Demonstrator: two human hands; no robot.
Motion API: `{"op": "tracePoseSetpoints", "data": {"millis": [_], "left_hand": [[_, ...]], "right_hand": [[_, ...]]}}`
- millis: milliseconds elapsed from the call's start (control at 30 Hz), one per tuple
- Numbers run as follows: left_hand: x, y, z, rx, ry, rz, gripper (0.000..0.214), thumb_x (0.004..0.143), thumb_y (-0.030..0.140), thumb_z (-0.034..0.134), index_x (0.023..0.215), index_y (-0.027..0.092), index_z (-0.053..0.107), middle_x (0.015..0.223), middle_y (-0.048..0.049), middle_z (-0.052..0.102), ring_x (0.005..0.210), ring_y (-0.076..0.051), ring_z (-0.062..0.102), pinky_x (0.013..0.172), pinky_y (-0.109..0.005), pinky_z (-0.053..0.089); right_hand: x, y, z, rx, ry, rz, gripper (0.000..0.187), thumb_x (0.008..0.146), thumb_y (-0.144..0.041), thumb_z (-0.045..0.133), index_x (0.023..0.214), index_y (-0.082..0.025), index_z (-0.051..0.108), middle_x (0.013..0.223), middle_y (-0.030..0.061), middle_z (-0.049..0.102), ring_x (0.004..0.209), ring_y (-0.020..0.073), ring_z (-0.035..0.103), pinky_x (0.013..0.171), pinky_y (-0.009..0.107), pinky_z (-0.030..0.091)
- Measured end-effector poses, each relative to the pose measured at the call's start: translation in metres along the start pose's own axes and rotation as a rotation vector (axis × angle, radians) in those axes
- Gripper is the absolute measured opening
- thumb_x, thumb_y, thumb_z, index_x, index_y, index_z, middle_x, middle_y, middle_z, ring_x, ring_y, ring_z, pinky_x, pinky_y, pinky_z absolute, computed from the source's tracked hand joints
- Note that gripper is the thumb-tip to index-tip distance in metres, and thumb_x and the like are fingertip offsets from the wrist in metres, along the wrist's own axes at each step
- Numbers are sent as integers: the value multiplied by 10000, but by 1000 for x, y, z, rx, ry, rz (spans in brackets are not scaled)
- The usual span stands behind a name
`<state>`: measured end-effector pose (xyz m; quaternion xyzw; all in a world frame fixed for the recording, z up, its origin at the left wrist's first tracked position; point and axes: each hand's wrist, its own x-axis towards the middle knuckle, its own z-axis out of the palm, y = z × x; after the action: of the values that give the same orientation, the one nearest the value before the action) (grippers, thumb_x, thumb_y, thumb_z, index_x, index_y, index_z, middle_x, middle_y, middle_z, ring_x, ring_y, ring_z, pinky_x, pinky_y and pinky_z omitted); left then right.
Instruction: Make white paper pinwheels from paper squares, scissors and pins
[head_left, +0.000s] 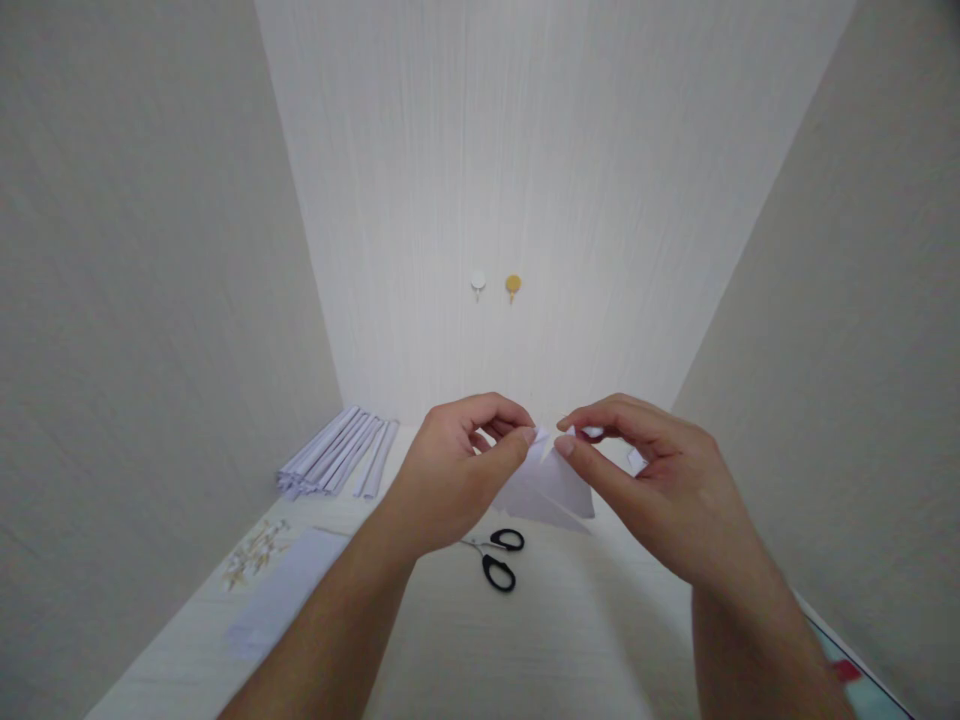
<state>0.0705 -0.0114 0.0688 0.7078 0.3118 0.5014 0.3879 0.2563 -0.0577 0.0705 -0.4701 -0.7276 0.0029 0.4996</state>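
Observation:
Both hands are raised over the table, facing each other, with a folded white sheet of paper (551,490) between them. My left hand (469,470) pinches one upper corner of it between thumb and fingers. Opposite, my right hand (660,480) pinches another edge, thumb against forefinger. A narrow V-shaped gap shows in the paper between the two pinches, and pointed flaps hang below. Part of the sheet is hidden behind the fingers. Scissors with black handles (487,572) lie on the table just below the paper, their blades partly covered by my left wrist.
Several rolled white paper tubes (334,455) are stacked at the back left. In front of them lie a small heap of white and gold bits (255,555) and a flat white sheet (281,595). A white hook (478,282) and a yellow hook (513,284) are on the back wall.

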Motion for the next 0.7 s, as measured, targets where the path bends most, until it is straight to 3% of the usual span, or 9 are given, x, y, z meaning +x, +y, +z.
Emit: {"op": "tracePoseSetpoints", "data": {"millis": [133, 400, 700], "left_hand": [[-3, 5, 1, -57, -2, -58, 107, 796, 282, 683, 784, 190, 736, 675, -11, 684, 560, -117, 559, 504, -217, 434], [-7, 8, -2, -63, -24, -22, 128, 818, 325, 691, 792, 210, 742, 692, -14, 693, 574, -128, 577, 504, -227, 443], [-7, 9, -3, 49, -54, 71, 108, 834, 284, 673, 820, 207, 748, 722, -15, 698, 651, -136, 606, 574, -233, 469]], "right_hand": [[0, -4, 6, 40, 12, -63, 127, 817, -240, 764, 940, -260, 738, 907, 27, 726, 831, 196, 662, 761, 335, 528], [-2, -6, 6, 102, 59, -127, 47, 897, -226, 693, 880, -249, 730, 861, 30, 723, 790, 183, 662, 706, 316, 522], [-4, -4, 7, 367, -27, 204, 143, 870, -355, 723, 832, -217, 737, 749, 37, 708, 682, 182, 665, 516, 253, 496]]}}
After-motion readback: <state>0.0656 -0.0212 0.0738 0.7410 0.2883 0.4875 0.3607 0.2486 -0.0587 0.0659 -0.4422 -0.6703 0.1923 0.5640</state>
